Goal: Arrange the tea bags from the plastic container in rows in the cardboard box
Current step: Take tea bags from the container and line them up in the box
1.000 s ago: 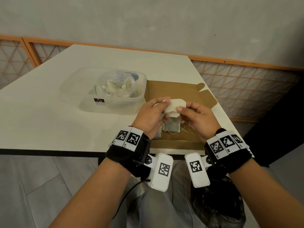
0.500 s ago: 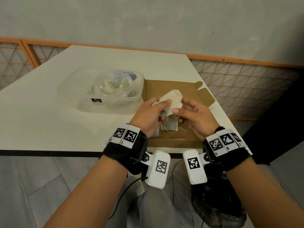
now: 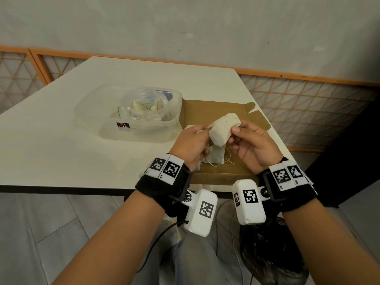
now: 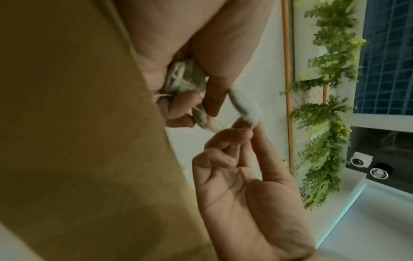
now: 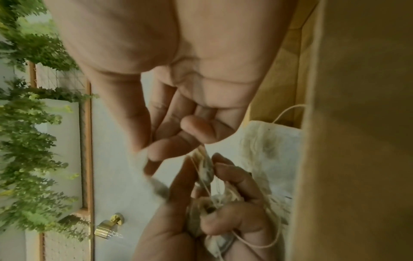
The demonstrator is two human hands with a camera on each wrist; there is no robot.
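1. Since half a second ago, both hands have lifted slightly and the held bag (image 3: 223, 129) has turned to lie more level, stretched between them above the box (image 3: 218, 112).
2. Left hand (image 3: 190, 144): thumb and forefinger pinch the bag's left end; the lower fingers curl round a bundle of more bags (image 4: 185, 79) and loose string.
3. Right hand (image 3: 254, 145): thumb and forefinger pinch the right end; the other fingers are loosely bent.
4. Held bag: off-white, soft, pillow-shaped, faintly speckled.
5. Second bag (image 3: 214, 156): flat in the box under the hands, with pale thread trailing on the brown cardboard.
6. Container (image 3: 131, 112): clear plastic, on the table (image 3: 61, 145) touching the box's left side, with more bags in a crumpled clear wrapper.
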